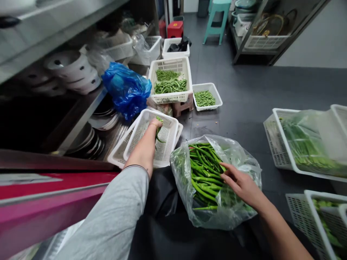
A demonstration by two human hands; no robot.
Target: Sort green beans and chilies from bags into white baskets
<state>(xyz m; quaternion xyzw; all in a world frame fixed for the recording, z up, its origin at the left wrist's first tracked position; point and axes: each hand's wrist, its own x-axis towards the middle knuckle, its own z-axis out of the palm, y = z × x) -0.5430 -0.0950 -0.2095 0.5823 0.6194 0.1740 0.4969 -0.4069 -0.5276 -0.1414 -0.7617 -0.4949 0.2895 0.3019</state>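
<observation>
My left hand [155, 130] is closed around a small bunch of green chili peppers [159, 133], held over a white plastic basket [173, 144]. That basket sits tilted on a second white basket [116, 157] at the counter's edge. My right hand [240, 184] rests with its fingers apart on a heap of long green chili peppers [204, 173]. The peppers fill a clear plastic bag [180, 180] lying open on a black surface. My grey sleeve [114, 213] covers my left forearm.
Behind the hands, white baskets hold green beans [170, 65] and shelled green pods [207, 97]. A blue plastic bag [126, 90] lies to their left. Stacked white dishes [72, 70] fill the shelves at left. More white baskets [282, 144] with greens stand at right.
</observation>
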